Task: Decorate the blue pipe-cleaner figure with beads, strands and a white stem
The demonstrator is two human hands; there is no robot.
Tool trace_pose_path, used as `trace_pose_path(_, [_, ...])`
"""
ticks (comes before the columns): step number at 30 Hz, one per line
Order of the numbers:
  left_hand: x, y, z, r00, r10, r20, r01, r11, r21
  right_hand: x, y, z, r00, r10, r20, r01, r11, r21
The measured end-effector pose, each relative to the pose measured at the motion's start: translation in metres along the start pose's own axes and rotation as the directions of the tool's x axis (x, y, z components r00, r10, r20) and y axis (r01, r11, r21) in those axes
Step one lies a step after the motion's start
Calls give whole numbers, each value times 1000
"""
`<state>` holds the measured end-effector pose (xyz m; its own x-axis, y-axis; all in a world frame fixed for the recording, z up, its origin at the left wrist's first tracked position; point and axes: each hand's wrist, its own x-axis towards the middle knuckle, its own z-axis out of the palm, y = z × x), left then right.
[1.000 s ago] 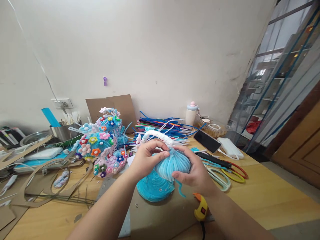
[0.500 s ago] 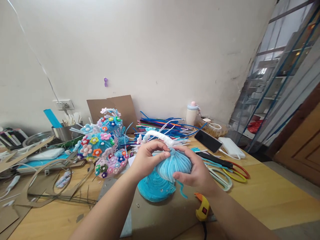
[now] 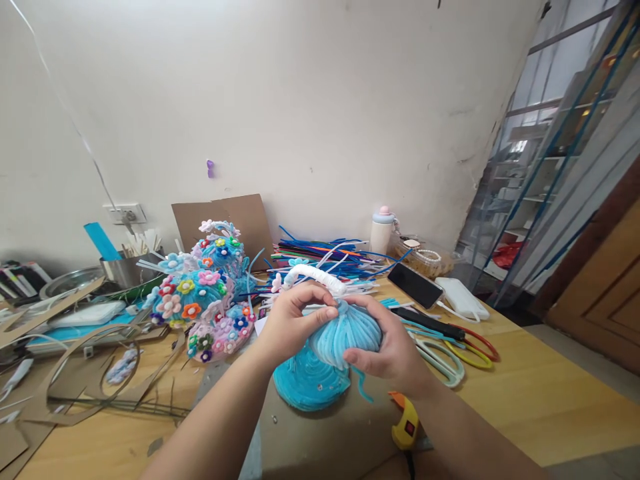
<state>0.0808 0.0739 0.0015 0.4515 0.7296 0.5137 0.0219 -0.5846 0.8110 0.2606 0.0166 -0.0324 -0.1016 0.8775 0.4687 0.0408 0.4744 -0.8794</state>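
Both my hands hold a light blue pipe-cleaner dome [image 3: 345, 333] above the middle of the wooden table [image 3: 540, 393]. My left hand [image 3: 290, 323] pinches the gathered top of the dome, thumb against fingers. My right hand [image 3: 390, 350] cups the dome's right side, fingers curled round it. A loose blue strand [image 3: 364, 385] hangs below my right hand. Under the dome lies a darker blue coiled disc [image 3: 307, 383] on a sheet of cardboard [image 3: 325, 440]. A white wrapped curved handle [image 3: 313, 275] shows just behind my hands.
Flower-covered pipe-cleaner pieces [image 3: 205, 297] stand to the left, with cardboard cut-outs [image 3: 75, 373] in front of them. Coloured pipe cleaners [image 3: 325, 253], a bottle [image 3: 383, 230], a phone [image 3: 414, 285] and scissors [image 3: 445, 353] lie behind and to the right. A yellow glue gun [image 3: 406, 421] lies by my right wrist.
My hands and the dome have barely moved. The view has shifted slightly.
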Motion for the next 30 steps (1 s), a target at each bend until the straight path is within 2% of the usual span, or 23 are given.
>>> trace_pose_path(19, [0,2,-3,998,48,45,-51,996,77,-1,3,-1,1000,-8,-21,7,999,-44])
trace_pose_path(30, [2,3,-4,997,53,57,-58,994,92,-1,9,-2,999,-18,33,19,999,-36])
